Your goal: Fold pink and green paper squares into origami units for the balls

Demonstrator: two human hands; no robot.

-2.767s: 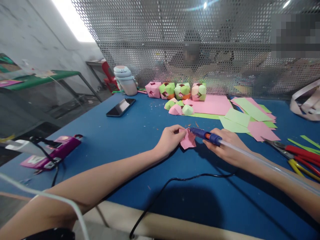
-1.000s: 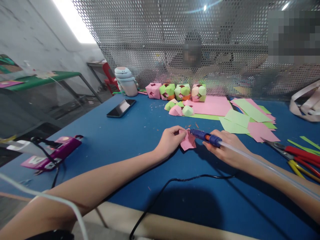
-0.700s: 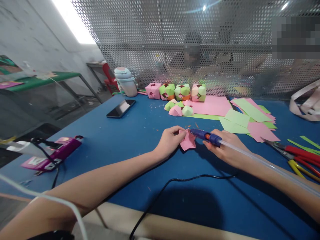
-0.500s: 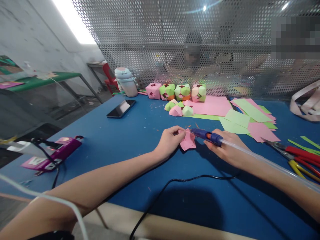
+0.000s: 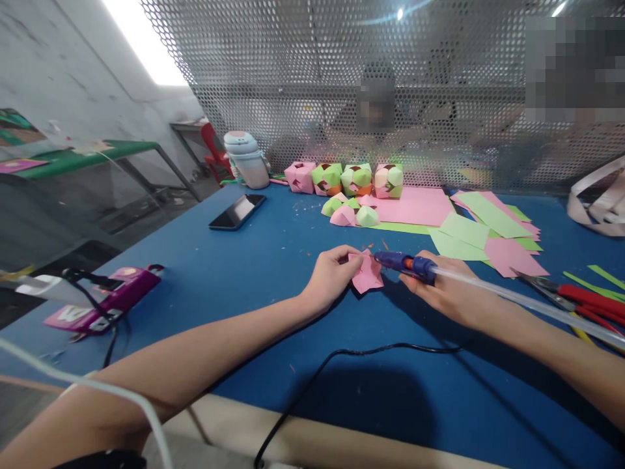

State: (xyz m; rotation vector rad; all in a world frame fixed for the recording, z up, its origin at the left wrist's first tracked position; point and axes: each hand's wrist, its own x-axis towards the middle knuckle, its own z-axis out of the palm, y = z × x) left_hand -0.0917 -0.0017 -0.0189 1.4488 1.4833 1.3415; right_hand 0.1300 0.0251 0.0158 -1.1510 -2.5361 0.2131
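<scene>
Between the thumb and fingers of my left hand (image 5: 336,272) is a folded pink paper piece (image 5: 367,276), pinched at its left edge just over the blue table (image 5: 254,273). My right hand (image 5: 452,290) is wrapped round a blue glue gun (image 5: 405,264), with a long clear glue stick (image 5: 508,293) running out of its back end. The gun's nozzle points left and meets the upper right edge of the pink piece; whether it touches, I cannot tell. Beyond my hands sit several small folded paper caps (image 5: 343,216) in pink and green.
Several paper cubes (image 5: 327,179) line the back, near a bottle (image 5: 248,159) and a phone (image 5: 237,212). Paper sheets (image 5: 463,236) and red-handled pliers (image 5: 590,301) lie right. A purple power strip (image 5: 114,299) is left. A black cable (image 5: 342,352) crosses in front. A perforated metal panel (image 5: 293,78) stands behind.
Both hands stay nearly where they were, still holding the pink paper piece and the glue gun. The back end of the glue stick has swung slightly upward.
</scene>
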